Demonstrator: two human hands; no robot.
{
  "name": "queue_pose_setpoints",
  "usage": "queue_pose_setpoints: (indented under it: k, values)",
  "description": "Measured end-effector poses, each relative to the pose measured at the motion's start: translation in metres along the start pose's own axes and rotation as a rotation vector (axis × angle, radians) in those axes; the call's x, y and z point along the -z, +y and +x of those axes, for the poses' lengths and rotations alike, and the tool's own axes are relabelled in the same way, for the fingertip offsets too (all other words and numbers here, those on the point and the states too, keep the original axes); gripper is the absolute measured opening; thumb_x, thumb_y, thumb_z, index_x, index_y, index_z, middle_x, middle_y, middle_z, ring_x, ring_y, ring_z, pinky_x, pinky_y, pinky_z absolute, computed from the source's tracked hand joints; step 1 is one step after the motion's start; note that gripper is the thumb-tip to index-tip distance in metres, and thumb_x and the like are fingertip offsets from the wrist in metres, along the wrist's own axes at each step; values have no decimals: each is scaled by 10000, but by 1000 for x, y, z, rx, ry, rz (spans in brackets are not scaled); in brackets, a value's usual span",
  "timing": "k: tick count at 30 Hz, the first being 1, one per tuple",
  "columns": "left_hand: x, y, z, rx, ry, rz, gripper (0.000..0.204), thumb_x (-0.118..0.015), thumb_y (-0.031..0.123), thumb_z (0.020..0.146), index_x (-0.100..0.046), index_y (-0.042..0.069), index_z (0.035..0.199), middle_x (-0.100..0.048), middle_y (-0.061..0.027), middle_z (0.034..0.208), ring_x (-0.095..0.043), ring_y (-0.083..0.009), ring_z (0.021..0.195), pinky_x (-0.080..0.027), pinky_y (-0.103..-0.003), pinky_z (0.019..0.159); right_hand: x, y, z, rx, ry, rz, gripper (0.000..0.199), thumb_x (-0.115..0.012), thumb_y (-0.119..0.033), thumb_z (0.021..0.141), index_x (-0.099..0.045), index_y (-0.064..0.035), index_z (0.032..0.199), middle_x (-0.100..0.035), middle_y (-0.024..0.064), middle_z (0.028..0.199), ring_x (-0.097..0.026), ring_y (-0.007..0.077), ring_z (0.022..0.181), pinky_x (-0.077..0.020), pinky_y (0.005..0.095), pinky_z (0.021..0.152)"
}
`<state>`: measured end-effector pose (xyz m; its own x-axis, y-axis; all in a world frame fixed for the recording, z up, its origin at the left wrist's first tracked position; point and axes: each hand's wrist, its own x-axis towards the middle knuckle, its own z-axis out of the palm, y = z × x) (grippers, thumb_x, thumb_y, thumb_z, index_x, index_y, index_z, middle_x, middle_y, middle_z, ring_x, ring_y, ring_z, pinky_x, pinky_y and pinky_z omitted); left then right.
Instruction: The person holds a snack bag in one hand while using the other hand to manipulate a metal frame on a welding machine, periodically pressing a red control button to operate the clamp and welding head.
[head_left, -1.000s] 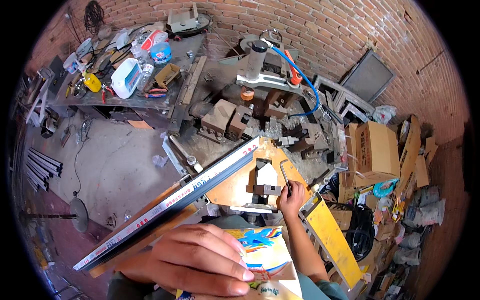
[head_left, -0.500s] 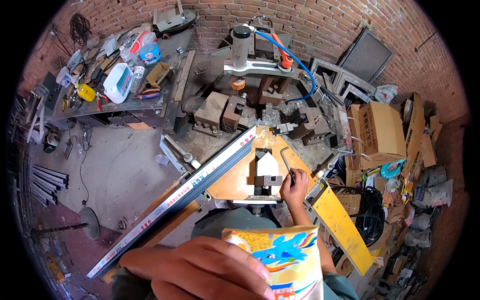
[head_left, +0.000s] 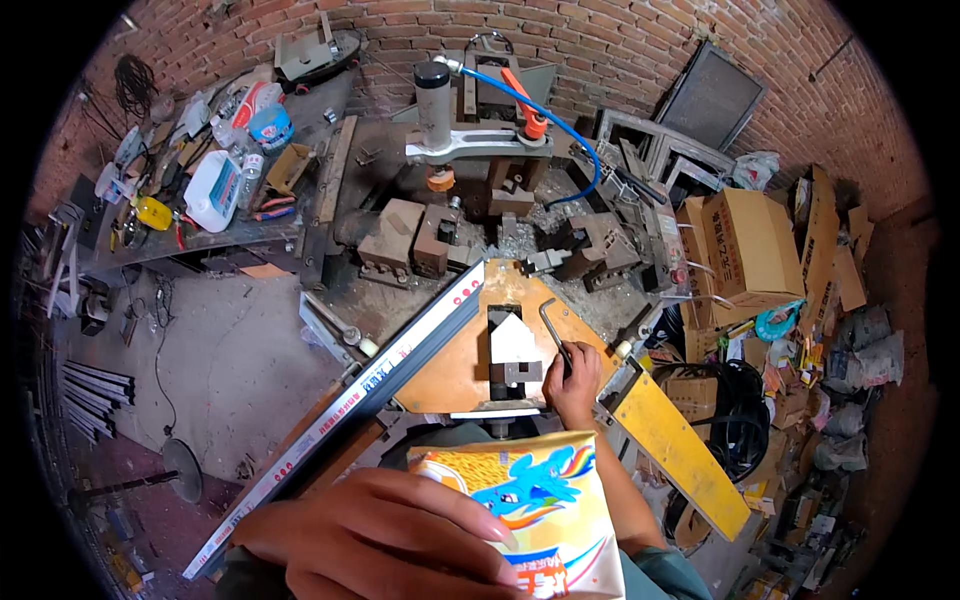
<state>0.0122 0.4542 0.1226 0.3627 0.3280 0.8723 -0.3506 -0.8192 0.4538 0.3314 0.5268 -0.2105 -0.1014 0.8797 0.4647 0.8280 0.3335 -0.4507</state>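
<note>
My left hand (head_left: 400, 530) is closed around a yellow snack packet (head_left: 565, 500) printed with a blue cartoon pony, held up close at the lower middle. Farther off, my right hand (head_left: 577, 385) has its fingers wrapped around the dark lower end of a bent metal rod (head_left: 548, 318). That rod lies over the right side of an orange-brown machine plate (head_left: 445, 375). In the plate's central slot sits a pale, pointed metal block (head_left: 514, 340). A long white-and-black profile (head_left: 345, 410) with printed film runs diagonally along the plate's left side, passing behind my left hand.
Beyond the plate stands a machine with a grey cylinder (head_left: 433, 110), an orange handle and a blue hose (head_left: 590, 150). A cluttered bench (head_left: 280, 235) with bottles and tools is at the left. Right of the machine are a yellow support arm (head_left: 680, 450), cardboard boxes (head_left: 750, 250) and scrap.
The whole scene has shifted a little to the left in the picture as the view turned. Both hands keep their holds on the packet and the rod.
</note>
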Motion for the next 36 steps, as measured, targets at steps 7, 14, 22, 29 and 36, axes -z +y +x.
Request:
queue_pose_setpoints:
  k: [7,14,22,29,36]
  values:
    - [-26,-18,-4,-46,196,-78,146,-794,49,890,-758,34,1031,-784,-136,1002,-736,-274,892,-618,-365,814,1,-2,2,28,8,20,286,-688,-60,843,-673,-20,1126,-629,185,1100,-596,387,1018,-466,482,902]
    - [-18,-26,-4,-111,153,24,179,-779,55,896,-745,18,1068,-777,-151,1012,-729,-287,906,-614,-381,815,0,1,0,16,-3,10,276,-689,-71,851,-677,-26,1122,-628,178,1091,-597,380,1018,-461,478,898]
    - [-41,-35,-4,-190,354,90,197,-777,56,906,-744,30,1098,-774,-133,1014,-727,-277,904,-617,-378,823,0,2,-2,-20,0,0,267,-689,-64,846,-682,-28,1110,-632,172,1083,-597,381,1012,-462,476,906]
    - [-43,-18,-5,-60,392,-96,150,-776,74,919,-766,43,1065,-775,-121,1008,-725,-276,903,-613,-372,817,2,-3,2,16,-2,7,274,-692,-57,846,-677,-20,1117,-634,176,1092,-596,384,1008,-462,481,902]
    - [-79,-46,0,-309,727,107,183,-781,73,913,-764,39,1092,-772,-134,1036,-715,-287,919,-605,-397,809,0,0,0,9,-10,4,274,-686,-53,851,-679,-18,1122,-635,179,1100,-599,386,1024,-462,479,907]
